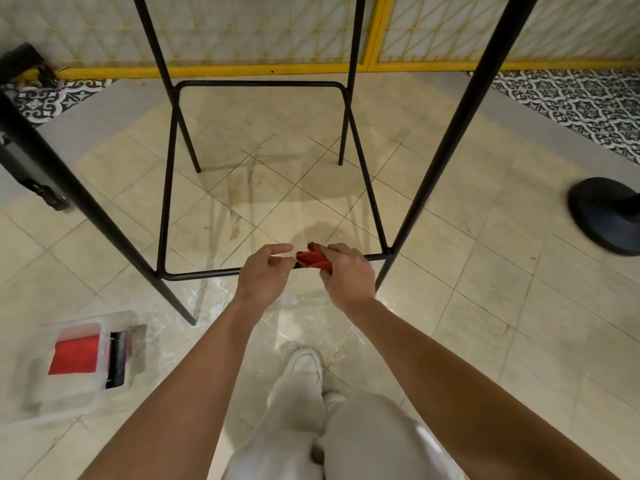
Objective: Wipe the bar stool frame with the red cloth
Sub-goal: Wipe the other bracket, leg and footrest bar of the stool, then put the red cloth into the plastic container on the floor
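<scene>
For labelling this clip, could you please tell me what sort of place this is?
Probably a café or bar area indoors: a tall black bar stool frame stands on beige floor tiles, a yellow-framed lattice partition runs behind it, and a round black pedestal base sits at right.

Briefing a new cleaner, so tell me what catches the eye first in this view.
A crumpled red cloth stands out at centre, gripped by the right hand against the lower front rail of the black metal bar stool frame, the left hand right beside it. At lower left, a clear plastic box holds another red fabric piece.
</scene>
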`<move>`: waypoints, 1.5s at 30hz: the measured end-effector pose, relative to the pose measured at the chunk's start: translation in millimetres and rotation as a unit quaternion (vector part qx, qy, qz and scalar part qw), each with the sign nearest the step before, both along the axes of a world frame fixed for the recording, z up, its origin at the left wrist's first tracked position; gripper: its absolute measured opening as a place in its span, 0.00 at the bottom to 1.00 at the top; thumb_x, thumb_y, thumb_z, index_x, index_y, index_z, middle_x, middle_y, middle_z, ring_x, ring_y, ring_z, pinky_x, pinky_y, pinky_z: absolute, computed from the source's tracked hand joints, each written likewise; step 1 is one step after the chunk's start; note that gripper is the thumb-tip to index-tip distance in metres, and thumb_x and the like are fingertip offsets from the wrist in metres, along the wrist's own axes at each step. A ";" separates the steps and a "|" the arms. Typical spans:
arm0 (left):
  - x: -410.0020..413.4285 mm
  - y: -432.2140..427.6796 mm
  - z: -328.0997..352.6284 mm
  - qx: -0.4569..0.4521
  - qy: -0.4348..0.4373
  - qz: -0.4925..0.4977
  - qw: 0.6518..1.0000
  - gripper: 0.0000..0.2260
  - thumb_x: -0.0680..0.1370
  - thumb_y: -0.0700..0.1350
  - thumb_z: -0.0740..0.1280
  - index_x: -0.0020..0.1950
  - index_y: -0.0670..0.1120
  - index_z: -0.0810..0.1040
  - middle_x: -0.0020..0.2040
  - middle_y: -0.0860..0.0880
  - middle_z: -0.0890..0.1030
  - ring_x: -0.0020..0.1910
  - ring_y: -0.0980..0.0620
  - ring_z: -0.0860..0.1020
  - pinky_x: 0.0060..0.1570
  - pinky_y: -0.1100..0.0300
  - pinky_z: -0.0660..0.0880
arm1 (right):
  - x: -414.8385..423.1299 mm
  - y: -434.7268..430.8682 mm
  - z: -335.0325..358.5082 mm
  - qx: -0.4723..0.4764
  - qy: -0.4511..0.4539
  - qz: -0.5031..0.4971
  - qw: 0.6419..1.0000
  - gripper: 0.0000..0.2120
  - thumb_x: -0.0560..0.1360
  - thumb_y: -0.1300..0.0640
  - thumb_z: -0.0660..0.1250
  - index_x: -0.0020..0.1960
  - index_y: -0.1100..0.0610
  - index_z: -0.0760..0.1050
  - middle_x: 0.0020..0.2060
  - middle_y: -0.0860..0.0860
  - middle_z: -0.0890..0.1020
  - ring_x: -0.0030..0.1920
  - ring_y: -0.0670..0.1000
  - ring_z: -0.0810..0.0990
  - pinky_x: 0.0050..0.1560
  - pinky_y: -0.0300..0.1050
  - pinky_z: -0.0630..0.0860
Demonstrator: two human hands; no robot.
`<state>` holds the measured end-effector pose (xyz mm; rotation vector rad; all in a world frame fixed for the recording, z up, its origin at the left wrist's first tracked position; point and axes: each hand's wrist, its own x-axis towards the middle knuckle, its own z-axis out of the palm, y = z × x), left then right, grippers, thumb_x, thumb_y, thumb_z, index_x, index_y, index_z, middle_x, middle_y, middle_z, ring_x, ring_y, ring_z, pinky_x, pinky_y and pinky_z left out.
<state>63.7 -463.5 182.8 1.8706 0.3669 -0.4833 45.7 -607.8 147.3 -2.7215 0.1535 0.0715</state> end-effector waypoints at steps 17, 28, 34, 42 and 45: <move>-32.6 66.2 22.6 -0.015 -0.013 0.025 0.999 0.25 0.75 0.46 0.70 0.69 0.51 0.66 0.60 0.51 0.71 0.58 0.54 0.71 0.55 0.60 0.69 | 7.8 59.3 45.8 0.265 0.090 0.102 0.955 0.13 0.75 0.54 0.67 0.59 0.54 0.78 0.50 0.50 0.74 0.48 0.48 0.75 0.53 0.37 0.69; -69.9 150.4 35.9 -0.144 0.060 0.128 0.979 0.10 0.77 0.50 0.66 0.52 0.45 0.74 0.56 0.43 0.80 0.57 0.47 0.78 0.61 0.50 0.73 | -1.6 129.6 77.8 0.347 0.257 0.176 0.885 0.07 0.77 0.49 0.63 0.50 0.52 0.75 0.43 0.47 0.80 0.44 0.47 0.79 0.45 0.37 0.75; -79.6 209.4 34.1 -0.204 0.014 0.231 0.951 0.09 0.79 0.44 0.65 0.56 0.40 0.73 0.52 0.40 0.79 0.51 0.44 0.79 0.57 0.49 0.76 | -1.9 195.8 75.3 0.336 0.299 0.191 0.872 0.16 0.72 0.48 0.71 0.55 0.55 0.75 0.50 0.51 0.82 0.51 0.50 0.81 0.55 0.46 0.77; -99.2 294.8 4.4 -0.239 0.014 0.339 0.910 0.10 0.81 0.42 0.59 0.61 0.40 0.73 0.52 0.44 0.80 0.47 0.51 0.80 0.42 0.59 0.76 | -4.9 285.7 49.7 0.317 0.365 0.202 0.852 0.21 0.68 0.49 0.74 0.54 0.60 0.77 0.47 0.55 0.83 0.47 0.53 0.83 0.48 0.48 0.81; -103.0 332.6 -13.8 -0.224 0.003 0.371 0.901 0.10 0.82 0.41 0.59 0.62 0.43 0.71 0.57 0.43 0.78 0.50 0.50 0.79 0.47 0.55 0.77 | -3.2 321.8 31.1 0.307 0.376 0.208 0.849 0.20 0.70 0.47 0.72 0.54 0.59 0.77 0.47 0.52 0.83 0.48 0.49 0.81 0.49 0.40 0.78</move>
